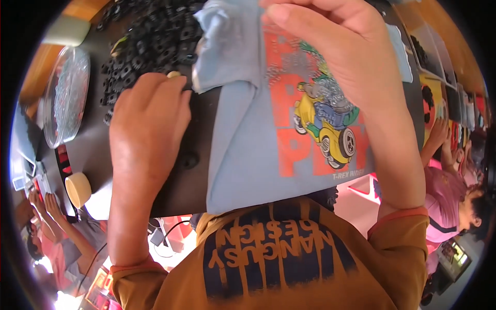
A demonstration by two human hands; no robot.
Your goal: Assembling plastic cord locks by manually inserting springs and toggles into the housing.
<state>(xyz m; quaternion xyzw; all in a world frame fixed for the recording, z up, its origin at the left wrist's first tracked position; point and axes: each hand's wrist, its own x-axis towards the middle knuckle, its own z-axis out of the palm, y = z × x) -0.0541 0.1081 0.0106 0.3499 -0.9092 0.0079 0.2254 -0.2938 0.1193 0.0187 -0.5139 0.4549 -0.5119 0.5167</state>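
My left hand point(147, 119) is closed, knuckles up, at the near edge of a heap of small black ring-shaped plastic parts point(160, 39). A small pale thing point(174, 75) shows by its fingertips; what it is I cannot make out. Over a light blue printed T-shirt point(235, 144) hovers my right hand point(346, 41), thumb and forefinger brought together at the upper edge of the view. Anything in that pinch is hidden. Small clear bits point(333, 93) lie on the shirt's print, with more clear bits point(276, 67) scattered to their left.
A clear plastic tub point(67, 98) of transparent bits stands at the left, with a beige round cup point(78, 189) nearer me. One loose black part point(189, 160) lies on the dark table point(199, 124). A clear bin point(431, 44) is at far right. Other people sit on both sides.
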